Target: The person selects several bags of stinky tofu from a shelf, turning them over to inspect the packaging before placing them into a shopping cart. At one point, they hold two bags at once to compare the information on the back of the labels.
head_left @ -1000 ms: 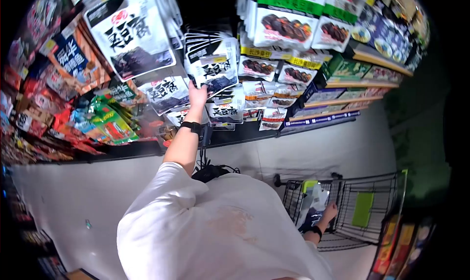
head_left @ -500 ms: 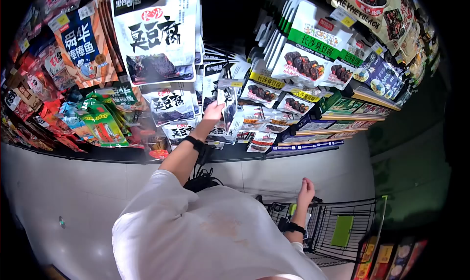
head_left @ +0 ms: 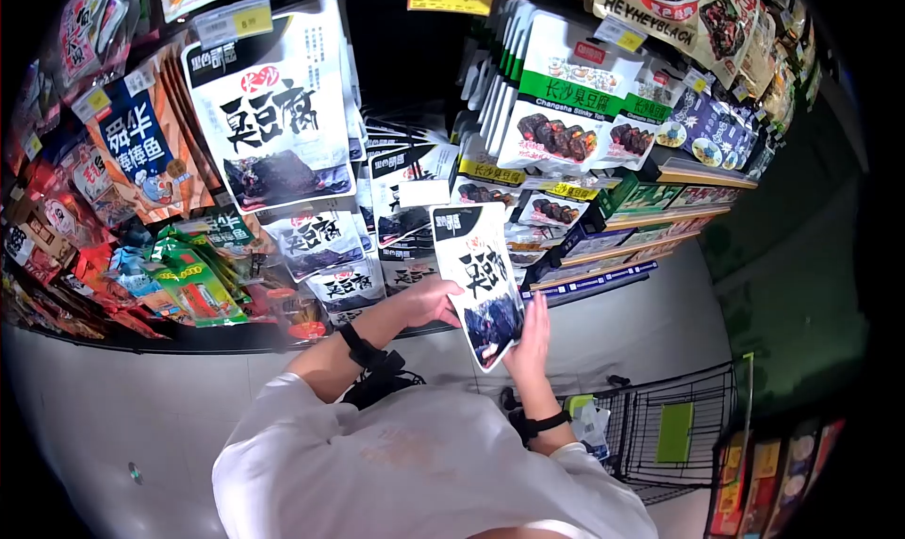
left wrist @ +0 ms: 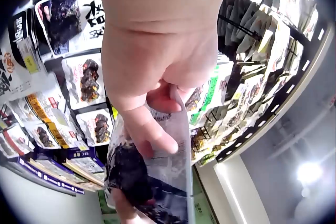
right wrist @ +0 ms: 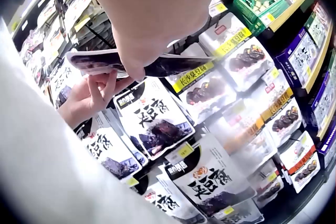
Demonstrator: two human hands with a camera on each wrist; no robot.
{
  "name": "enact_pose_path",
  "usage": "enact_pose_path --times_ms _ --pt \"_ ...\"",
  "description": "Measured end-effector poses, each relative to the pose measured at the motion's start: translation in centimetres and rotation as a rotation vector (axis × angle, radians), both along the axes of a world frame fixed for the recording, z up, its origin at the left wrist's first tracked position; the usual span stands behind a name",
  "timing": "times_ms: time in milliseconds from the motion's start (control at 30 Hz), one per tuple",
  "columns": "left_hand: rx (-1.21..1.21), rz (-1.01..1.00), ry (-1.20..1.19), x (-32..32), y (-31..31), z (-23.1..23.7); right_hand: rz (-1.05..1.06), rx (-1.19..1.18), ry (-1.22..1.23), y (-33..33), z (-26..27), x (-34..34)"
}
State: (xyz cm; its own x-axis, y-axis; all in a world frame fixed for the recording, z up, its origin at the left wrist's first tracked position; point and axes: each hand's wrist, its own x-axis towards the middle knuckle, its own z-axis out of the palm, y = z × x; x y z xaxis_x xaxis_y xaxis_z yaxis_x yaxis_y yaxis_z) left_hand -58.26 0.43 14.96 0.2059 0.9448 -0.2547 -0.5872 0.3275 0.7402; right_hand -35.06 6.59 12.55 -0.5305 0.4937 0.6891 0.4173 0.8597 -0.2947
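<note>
A white-and-black packet (head_left: 479, 285) with large dark characters is held tilted before the shelf. My left hand (head_left: 429, 305) grips its left edge; in the left wrist view that hand (left wrist: 157, 71) has its thumb and fingers around the edge of the packet (left wrist: 128, 169). At the packet's lower right edge is my right hand (head_left: 531, 344), fingers fairly straight, thumb side against it. The right wrist view shows the right hand (right wrist: 157, 29) over the packet (right wrist: 94, 60), its far fingers hidden, and the left hand (right wrist: 89, 95) touching from below.
Hanging packets like it (head_left: 273, 115) fill the rack ahead, beside green-banded packets (head_left: 575, 96). Orange packets (head_left: 141, 148) hang at the left. A wire shopping cart (head_left: 660, 426) stands at the lower right, with shelved boxes (head_left: 764, 473) beside it.
The left hand has drawn a packet off the rack towards the body. The right hand has come up from the cart to the packet's right edge.
</note>
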Motion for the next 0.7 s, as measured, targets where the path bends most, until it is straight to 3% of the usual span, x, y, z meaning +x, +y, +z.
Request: enact_pose_path --times_ms 33,133,167,200,233,267,333,400,500,700 --pt "0.006 -0.043 -0.020 0.4 0.1 -0.1 0.023 -0.055 -0.101 0.1 -0.3 0.3" --pt "0.063 -0.162 0.025 2.1 -0.3 2.7 0.084 -0.283 -0.029 -0.5 0.3 1.3" --pt "0.208 -0.195 0.144 2.2 -0.2 3.5 0.217 -0.416 0.206 0.1 0.4 1.8" --pt "0.359 -0.220 0.259 2.1 0.0 3.7 0.200 -0.976 0.496 0.6 -2.4 2.8" --pt "0.695 0.007 0.683 2.4 0.7 3.7 0.178 -1.207 0.719 0.2 -0.7 3.5" --pt "0.703 0.242 0.775 2.7 0.8 3.6 0.148 -1.426 0.952 -0.1 1.1 4.3" --pt "0.747 0.675 1.080 2.4 1.4 4.8 0.201 -1.434 1.048 0.6 1.1 6.8" --pt "0.746 0.771 1.162 2.9 1.5 6.3 0.377 -1.422 1.069 0.3 2.2 8.4" --pt "0.768 0.658 1.059 4.3 2.2 6.8 0.409 -1.405 1.048 0.2 1.9 10.4" --pt "0.800 0.619 1.146 7.5 2.7 7.8 0.488 -1.392 1.083 0.0 1.6 12.7"
